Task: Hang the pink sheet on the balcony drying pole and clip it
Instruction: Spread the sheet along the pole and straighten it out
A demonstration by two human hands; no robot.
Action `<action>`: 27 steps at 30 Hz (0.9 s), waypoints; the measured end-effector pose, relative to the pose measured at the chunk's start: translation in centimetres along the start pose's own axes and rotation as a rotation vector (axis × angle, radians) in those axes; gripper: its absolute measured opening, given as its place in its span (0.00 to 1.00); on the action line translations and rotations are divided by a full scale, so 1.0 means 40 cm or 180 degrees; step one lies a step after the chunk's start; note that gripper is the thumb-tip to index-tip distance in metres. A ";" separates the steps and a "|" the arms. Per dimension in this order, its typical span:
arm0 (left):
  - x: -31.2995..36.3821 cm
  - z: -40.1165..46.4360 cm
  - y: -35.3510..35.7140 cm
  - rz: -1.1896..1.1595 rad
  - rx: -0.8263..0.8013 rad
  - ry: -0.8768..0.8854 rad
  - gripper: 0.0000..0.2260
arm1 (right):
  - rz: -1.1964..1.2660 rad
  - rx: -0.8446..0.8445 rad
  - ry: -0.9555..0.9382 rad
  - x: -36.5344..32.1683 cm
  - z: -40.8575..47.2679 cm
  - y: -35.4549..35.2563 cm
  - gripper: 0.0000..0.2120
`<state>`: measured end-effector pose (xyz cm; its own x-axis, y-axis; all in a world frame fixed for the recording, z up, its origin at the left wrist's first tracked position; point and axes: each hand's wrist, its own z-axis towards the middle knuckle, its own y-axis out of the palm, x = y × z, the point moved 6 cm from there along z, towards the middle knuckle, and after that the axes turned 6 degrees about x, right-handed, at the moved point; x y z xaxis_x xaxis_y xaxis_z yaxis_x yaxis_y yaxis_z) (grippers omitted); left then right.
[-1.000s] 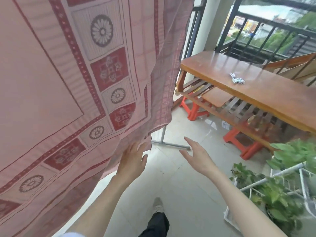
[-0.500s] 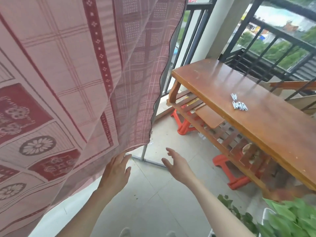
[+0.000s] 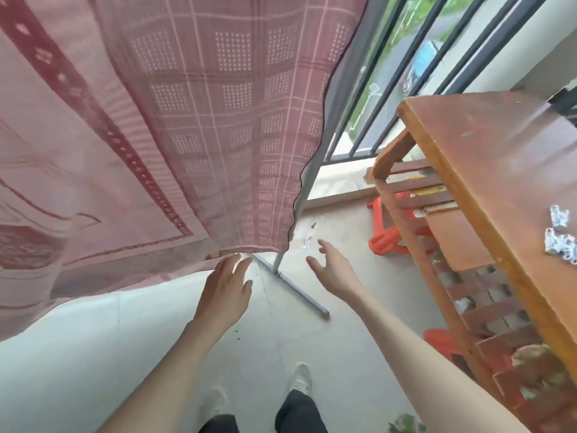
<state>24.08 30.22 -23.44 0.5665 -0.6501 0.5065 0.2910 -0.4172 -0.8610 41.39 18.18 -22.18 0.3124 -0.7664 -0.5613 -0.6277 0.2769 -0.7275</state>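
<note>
- I see the pink sheet (image 3: 193,126), thin woven cloth with a checked border, hanging at upper left.
- My left hand (image 3: 224,292) touches its lower hem, fingers loosely spread.
- My right hand (image 3: 335,270) hovers empty, fingers splayed.
- White clips (image 3: 562,242) lie on the glossy wooden desk (image 3: 499,157).

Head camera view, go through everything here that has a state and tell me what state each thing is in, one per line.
Pink sheet: hanging, lower edge loose.
Left hand: open, fingertips at the sheet's hem, not gripping.
Right hand: open, empty, clear of the sheet.
Clips: lying unused on the wooden table.
Rack upright: standing on its floor bar.
</note>
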 end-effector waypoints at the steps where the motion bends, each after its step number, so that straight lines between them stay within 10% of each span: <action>1: -0.009 -0.003 0.026 0.0010 0.0068 -0.0045 0.17 | 0.0019 -0.0042 0.0011 0.019 0.031 0.020 0.26; 8: -0.212 0.023 0.278 -0.0450 0.0129 -0.0520 0.14 | 0.0359 0.0061 0.0024 0.146 0.250 0.235 0.32; 18: -0.456 0.204 0.577 -0.2827 0.0818 -0.2059 0.14 | 0.1613 0.1739 -0.0973 0.246 0.395 0.431 0.06; 23: -0.517 0.274 0.696 -0.4078 0.0827 -0.2502 0.33 | 0.2204 0.1532 -0.1310 0.237 0.438 0.521 0.10; 27: -0.546 0.315 0.727 -0.5007 0.0881 -0.2582 0.25 | 0.2611 0.1471 -0.1479 0.210 0.460 0.559 0.11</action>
<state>29.88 40.27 -60.13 -0.1684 0.6919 0.7021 0.9360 -0.1111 0.3340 43.08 28.61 -50.42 0.2186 0.0272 -0.9754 -0.4681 0.8800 -0.0804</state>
